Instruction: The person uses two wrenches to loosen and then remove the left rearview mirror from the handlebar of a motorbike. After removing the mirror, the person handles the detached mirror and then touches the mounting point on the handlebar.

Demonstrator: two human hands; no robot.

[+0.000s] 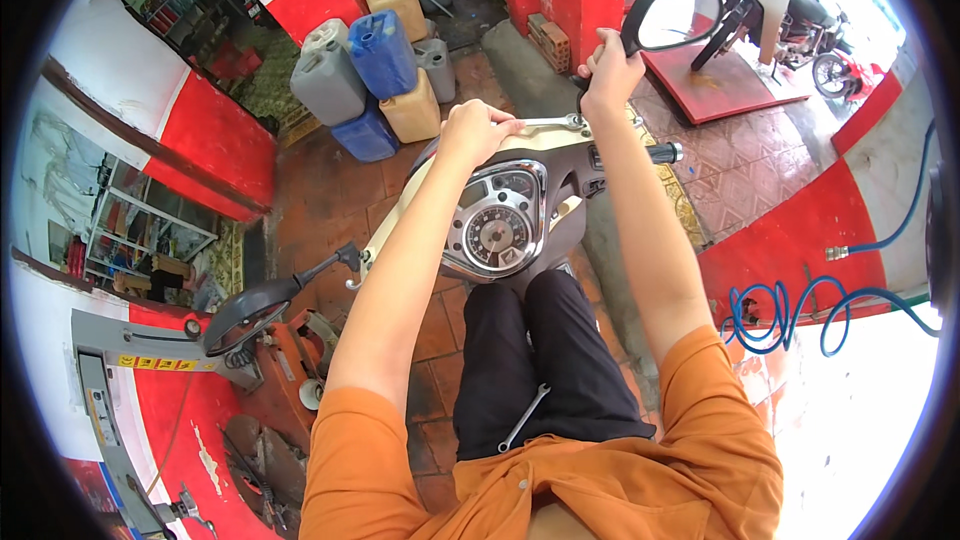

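I sit astride a cream and grey scooter [565, 155] with a round speedometer [495, 233]. My left hand [474, 133] is closed on one end of a wrench [545, 123]. The wrench lies level across the front of the handlebar, its far end at the base of the right mirror's stem. My right hand [611, 78] is wrapped round the right mirror [680, 16] at its stem, above the right handlebar grip [664, 153]. Most of that stem is hidden by the fingers. A second wrench [525, 418] rests on my lap. The left mirror [248, 318] stands out from the handlebar.
Several blue, grey and tan jerrycans [383, 48] are stacked ahead on the left. A red platform [715, 85] with a motorcycle [790, 10] stands ahead on the right. A coiled blue hose [790, 315] hangs at right. Grey equipment [140, 340] is at left.
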